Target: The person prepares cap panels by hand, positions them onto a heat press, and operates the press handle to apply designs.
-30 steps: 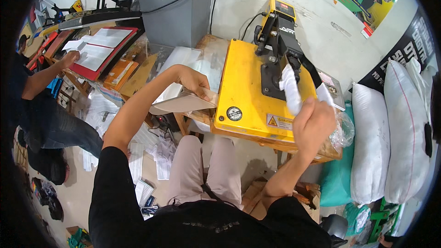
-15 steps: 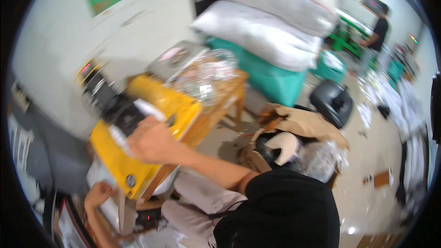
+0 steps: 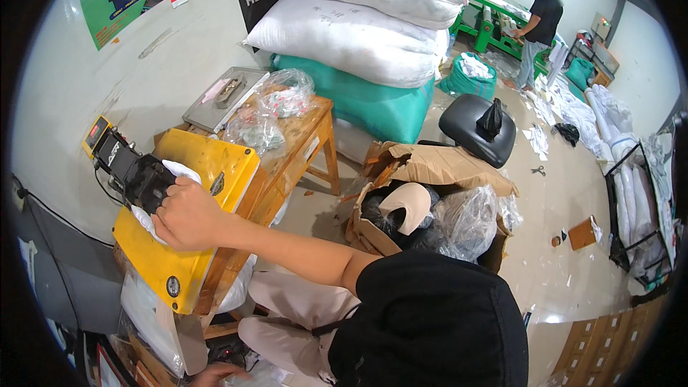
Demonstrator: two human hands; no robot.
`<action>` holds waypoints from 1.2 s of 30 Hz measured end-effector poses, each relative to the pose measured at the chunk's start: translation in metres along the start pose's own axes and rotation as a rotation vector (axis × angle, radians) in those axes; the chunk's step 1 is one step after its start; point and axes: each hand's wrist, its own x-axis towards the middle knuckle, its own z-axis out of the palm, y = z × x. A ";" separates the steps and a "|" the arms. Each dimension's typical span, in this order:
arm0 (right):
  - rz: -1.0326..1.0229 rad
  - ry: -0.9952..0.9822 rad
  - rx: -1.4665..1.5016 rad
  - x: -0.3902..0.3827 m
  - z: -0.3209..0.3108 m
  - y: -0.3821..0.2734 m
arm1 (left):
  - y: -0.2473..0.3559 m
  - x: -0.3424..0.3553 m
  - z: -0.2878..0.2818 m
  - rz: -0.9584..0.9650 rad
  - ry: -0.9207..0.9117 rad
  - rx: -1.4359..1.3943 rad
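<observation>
My right hand is closed in a fist at the black head of a yellow heat press; what its fingers wrap round is hidden. White material sticks out from under the black press head on both sides of the hand. My left hand is low at the bottom edge, beside a dark box with a small red light under the table. It is blurred and partly cut off, so its grip cannot be made out.
A wooden table carries the press, a grey metal tray and clear plastic bags. To the right stand an open carton with a beige cap visor, and a black stool. Large sacks rise behind; a person stands far off.
The view has shifted and steadied. My left hand has dropped from beside the press's near corner to the bottom edge. My right hand stays at the press head.
</observation>
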 end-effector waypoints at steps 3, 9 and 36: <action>-0.015 -0.026 0.010 0.003 0.005 -0.008 | -0.010 0.028 0.064 -0.234 -0.274 -0.146; 0.053 -0.492 -0.005 0.026 -0.020 0.001 | -0.118 0.091 0.197 -0.329 0.034 -0.641; 0.136 -0.599 0.104 0.043 -0.024 -0.004 | -0.220 0.143 0.194 -0.714 -0.329 -0.955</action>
